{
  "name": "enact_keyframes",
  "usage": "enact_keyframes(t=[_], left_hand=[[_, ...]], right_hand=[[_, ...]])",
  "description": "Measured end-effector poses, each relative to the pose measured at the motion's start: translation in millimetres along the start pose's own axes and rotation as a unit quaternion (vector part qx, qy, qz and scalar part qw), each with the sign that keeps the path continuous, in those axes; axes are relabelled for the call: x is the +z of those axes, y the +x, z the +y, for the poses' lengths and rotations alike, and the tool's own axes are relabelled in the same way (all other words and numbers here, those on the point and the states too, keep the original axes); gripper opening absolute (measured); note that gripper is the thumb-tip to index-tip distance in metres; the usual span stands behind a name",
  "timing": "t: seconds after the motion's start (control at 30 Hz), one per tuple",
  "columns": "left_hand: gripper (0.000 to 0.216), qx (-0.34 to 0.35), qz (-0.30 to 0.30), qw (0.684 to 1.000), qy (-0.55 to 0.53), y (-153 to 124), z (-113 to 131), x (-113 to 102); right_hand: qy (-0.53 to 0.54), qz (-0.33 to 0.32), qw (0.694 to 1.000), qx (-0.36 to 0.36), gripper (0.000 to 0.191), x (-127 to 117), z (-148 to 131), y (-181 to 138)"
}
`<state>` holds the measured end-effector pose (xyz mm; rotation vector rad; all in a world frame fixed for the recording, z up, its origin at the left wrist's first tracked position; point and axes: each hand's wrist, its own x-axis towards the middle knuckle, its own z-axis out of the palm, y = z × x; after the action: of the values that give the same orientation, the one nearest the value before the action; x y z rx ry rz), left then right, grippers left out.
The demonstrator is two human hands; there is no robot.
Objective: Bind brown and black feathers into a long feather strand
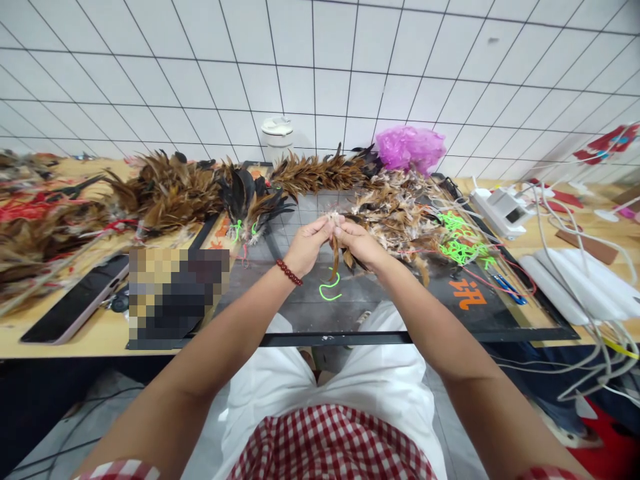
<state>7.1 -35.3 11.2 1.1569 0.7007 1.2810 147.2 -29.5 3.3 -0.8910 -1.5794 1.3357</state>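
Brown feather bundle [336, 257] pinched at its top between both hands over the dark gridded cutting mat [300, 300] on the worktop. Left hand [311, 243] fingers closed on the quill ends; right hand [357, 243] fingers closed on them too, touching left. Neon green cord loop [330, 290] lies on mat below. Loose feather pile [400, 213] just right.

- Feathers [336, 257] pinched between the fingers [327, 227]: brown with pale, whitish tips.
- Cord [330, 288] just below the fingers: neon green.
- Bead bracelet [289, 272] on the left wrist: dark red.
- Mat [450, 313] under the fingers: dark grey with a pale grid, orange characters to the right.
- Feather heap [400, 213] right of the fingers: brown and cream, speckled.
- Bag [410, 147] beyond the fingers: translucent purple.
- Worktop [75, 343]: light wood.
- Garment [330, 443] nearest the camera: red-and-white check.
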Motion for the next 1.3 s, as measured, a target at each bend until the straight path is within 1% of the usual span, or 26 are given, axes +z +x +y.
enact_keyframes(t=[0.13,0.23,0.33,0.4,0.43,0.47,0.53,0.6,0.63,0.67,0.7,0.73,0.77,0.8,0.83,0.87,0.9,0.97,1.0,1.03,1.07,1.1,1.13,1.17,1.23,1.3], left_hand=[[0.022,-0.017,0.008,1.000,-0.025,0,0,2],[0.026,-0.030,0.034,0.997,-0.070,2,3,3],[0.028,-0.036,0.083,0.987,-0.134,5,10,2],[0.029,-0.034,0.119,0.981,-0.152,7,15,-2],[0.029,-0.037,0.132,0.978,-0.155,8,16,-4],[0.029,-0.044,0.139,0.977,-0.155,9,17,-6],[0.028,-0.063,0.143,0.977,-0.148,10,16,-11],[0.028,-0.082,0.139,0.977,-0.137,10,13,-13],[0.028,-0.091,0.132,0.978,-0.134,10,12,-13],[0.028,-0.102,0.118,0.978,-0.135,9,12,-13],[0.028,-0.110,0.101,0.978,-0.144,9,12,-13],[0.027,-0.114,0.082,0.978,-0.157,8,12,-11],[0.026,-0.114,0.066,0.976,-0.172,7,13,-10],[0.026,-0.111,0.057,0.975,-0.186,7,14,-8],[0.025,-0.104,0.053,0.973,-0.198,6,14,-7],[0.024,-0.096,0.053,0.972,-0.206,5,15,-5],[0.024,-0.089,0.053,0.972,-0.211,4,15,-4],[0.023,-0.076,0.051,0.971,-0.219,4,16,-4],[0.023,-0.073,0.047,0.972,-0.220,4,16,-5],[0.024,-0.074,0.041,0.972,-0.218,5,16,-6],[0.025,-0.081,0.034,0.974,-0.211,6,15,-8],[0.027,-0.092,0.026,0.976,-0.198,6,15,-10],[0.029,-0.105,0.019,0.978,-0.178,7,14,-12],[0.030,-0.115,0.014,0.982,-0.150,8,13,-14],[0.031,-0.121,0.017,0.989,-0.082,8,12,-15],[0.030,-0.114,0.025,0.993,-0.013,6,10,-13]], right_hand=[[-0.015,-0.019,0.999,-0.023,0.049,4,0,2],[-0.124,-0.030,0.990,-0.053,0.041,-3,-7,1],[-0.306,0.016,0.951,-0.044,0.026,-22,-20,-5],[-0.386,0.045,0.921,-0.015,0.013,-36,-27,-11],[-0.401,0.027,0.916,0.005,0.007,-42,-29,-14],[-0.404,-0.011,0.915,0.027,0.007,-47,-31,-16],[-0.393,-0.121,0.909,0.067,0.019,-51,-30,-19],[-0.410,-0.198,0.887,0.080,0.024,-50,-27,-20],[-0.440,-0.204,0.871,0.079,0.019,-49,-25,-20],[-0.483,-0.182,0.853,0.073,0.012,-48,-24,-20],[-0.531,-0.134,0.834,0.061,0.005,-49,-22,-19],[-0.576,-0.066,0.814,0.044,0.002,-49,-21,-19],[-0.604,0.008,0.796,0.024,0.006,-51,-20,-18],[-0.609,0.073,0.790,0.000,0.009,-51,-20,-16],[-0.584,0.119,0.802,-0.027,0.012,-51,-19,-15],[-0.532,0.140,0.833,-0.050,0.015,-48,-19,-13],[-0.456,0.143,0.876,-0.067,0.018,-43,-18,-10],[-0.269,0.102,0.954,-0.079,0.027,-27,-14,-7],[-0.190,0.072,0.976,-0.076,0.032,-18,-12,-5],[-0.144,0.027,0.987,-0.059,0.034,-9,-10,-5],[-0.131,-0.012,0.991,-0.038,0.032,-3,-7,-6],[-0.151,-0.045,0.987,-0.018,0.027,1,-5,-7],[-0.195,-0.067,0.979,-0.004,0.022,2,-4,-8],[-0.245,-0.065,0.967,-0.005,0.017,0,-3,-9],[-0.300,-0.017,0.953,-0.029,0.015,-9,-2,-9],[-0.272,0.056,0.958,-0.064,0.023,-18,-3,-7]])
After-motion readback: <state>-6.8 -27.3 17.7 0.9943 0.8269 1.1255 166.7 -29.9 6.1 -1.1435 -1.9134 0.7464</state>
